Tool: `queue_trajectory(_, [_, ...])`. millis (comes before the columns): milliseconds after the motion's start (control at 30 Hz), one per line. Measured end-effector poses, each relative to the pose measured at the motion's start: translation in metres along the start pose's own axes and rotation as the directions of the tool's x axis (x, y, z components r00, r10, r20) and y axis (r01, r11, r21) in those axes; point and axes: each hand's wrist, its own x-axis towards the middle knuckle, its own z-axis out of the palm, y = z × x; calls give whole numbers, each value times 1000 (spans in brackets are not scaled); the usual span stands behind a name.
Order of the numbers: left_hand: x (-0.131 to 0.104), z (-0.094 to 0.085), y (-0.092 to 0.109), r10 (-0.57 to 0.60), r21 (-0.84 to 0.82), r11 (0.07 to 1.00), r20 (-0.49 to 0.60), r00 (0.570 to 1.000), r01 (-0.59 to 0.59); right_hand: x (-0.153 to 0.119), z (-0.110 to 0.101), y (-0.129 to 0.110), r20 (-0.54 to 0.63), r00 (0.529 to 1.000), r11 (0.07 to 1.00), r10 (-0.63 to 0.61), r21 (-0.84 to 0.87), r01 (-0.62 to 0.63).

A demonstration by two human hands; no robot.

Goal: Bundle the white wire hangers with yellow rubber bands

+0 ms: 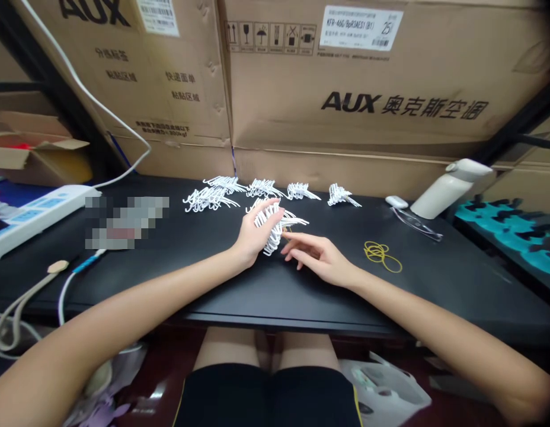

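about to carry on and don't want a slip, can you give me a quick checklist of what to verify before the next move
1. Bundle of white hooked pieces held: ok, it is gripped in the left hand.
2. Right hand clear of that bundle: cannot tell, its fingertips are close by, but contact is unclear.
3. Yellow bands at hand: ok, they lie loose on the table to the right of the right hand.
4. White piles at the back all separate: not ok, the leftmost ones run together.
5. White bottle away from the hands: ok, it is toward the right end of the table.
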Motion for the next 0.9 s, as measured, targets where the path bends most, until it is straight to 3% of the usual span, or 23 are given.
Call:
queue_trajectory(200, [-3, 2, 6, -100, -85, 990, 93, 991, 108, 0, -2, -1, -4, 991, 990, -131, -61, 130])
queue_trajectory(300, [-1, 2, 6, -138, -163, 975, 109, 984, 154, 1, -2, -2, -41, 974, 951, -224, -226, 209])
queue_trajectory(467, [3, -1, 5, -203, -246, 945, 65, 977, 213, 1, -3, -3, -130, 878, 745, -461, -594, 303])
queue_trajectory(567, [4, -1, 6, -216, -259, 939, 63, 974, 225, 0, -2, -3, -109, 838, 649, -534, -688, 324])
queue_trajectory(733, [3, -1, 4, -199, -263, 941, 88, 976, 215, -1, 2, -3, -111, 833, 650, -542, -684, 331])
queue_trajectory(900, [4, -2, 1, -196, -282, 932, 142, 970, 230, 2, 4, 0, -83, 875, 731, -477, -590, 343])
